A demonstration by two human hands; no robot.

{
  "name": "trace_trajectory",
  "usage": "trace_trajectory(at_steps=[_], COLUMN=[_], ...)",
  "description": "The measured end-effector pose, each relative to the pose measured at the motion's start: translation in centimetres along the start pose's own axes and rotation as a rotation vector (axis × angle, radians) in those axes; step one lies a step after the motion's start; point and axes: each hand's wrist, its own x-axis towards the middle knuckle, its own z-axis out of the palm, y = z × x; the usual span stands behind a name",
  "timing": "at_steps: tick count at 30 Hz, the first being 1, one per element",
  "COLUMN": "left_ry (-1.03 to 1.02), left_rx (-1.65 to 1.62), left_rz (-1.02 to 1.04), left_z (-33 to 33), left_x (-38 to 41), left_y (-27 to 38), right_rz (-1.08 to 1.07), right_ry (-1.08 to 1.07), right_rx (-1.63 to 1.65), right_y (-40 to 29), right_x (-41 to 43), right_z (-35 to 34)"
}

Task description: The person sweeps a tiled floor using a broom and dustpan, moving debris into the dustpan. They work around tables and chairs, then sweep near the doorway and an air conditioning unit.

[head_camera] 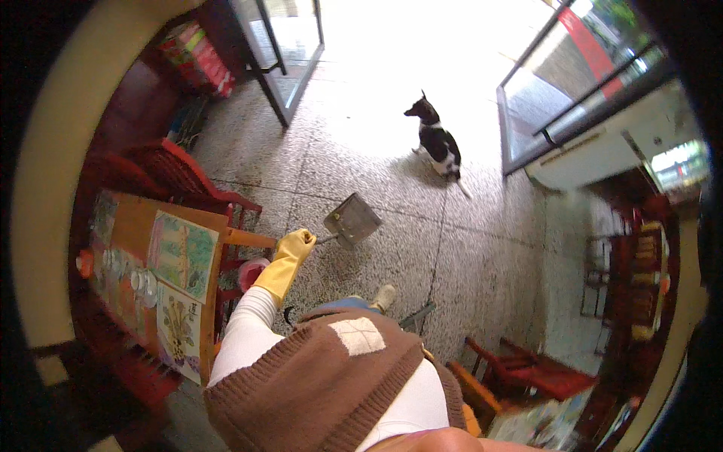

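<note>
My left hand (296, 244), in a yellow rubber glove, is closed around the handle of a grey long-handled dustpan (361, 217). The pan is at or just above the speckled floor, with a small yellowish bit near its left edge. My right hand is hidden by my body; only a sliver of yellow, perhaps its glove, shows beside the brown knitted vest. A dark, narrow tool end (418, 316), possibly a broom head, sticks out on that side near my shoe (384, 298). What holds it is hidden.
A black-and-white dog (439, 141) sits before open glass doors (282, 96). On the left are a wooden table (133, 217) with pictures and jars, red chairs (186, 175) and a pink container (251, 272). More red chairs (531, 370) stand at lower right.
</note>
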Motion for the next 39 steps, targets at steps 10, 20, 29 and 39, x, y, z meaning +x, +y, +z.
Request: trace_trajectory(at_steps=[10, 20, 29, 39], left_ry=[0.326, 0.442, 0.387, 0.384], left_rx=[-0.432, -0.462, -0.677, -0.911], left_rz=[-0.541, -0.537, -0.592, -0.716], left_z=[-3.8, -9.1, -14.7, -21.5], left_x=[-0.4, 19.1, 40.2, 59.9], left_y=[0.9, 3.5, 9.8, 17.5], right_rz=[-0.073, 0.025, 0.282, 0.101], right_ry=[-0.337, -0.390, -0.699, -0.181], right_rx=[-0.529, -0.476, 0.051, -0.258], right_y=[-25.6, -49.3, -64.9, -92.3], right_x=[15.4, 21.2, 34.9, 37.2], right_z=[9.6, 27.6, 30.5, 46.5])
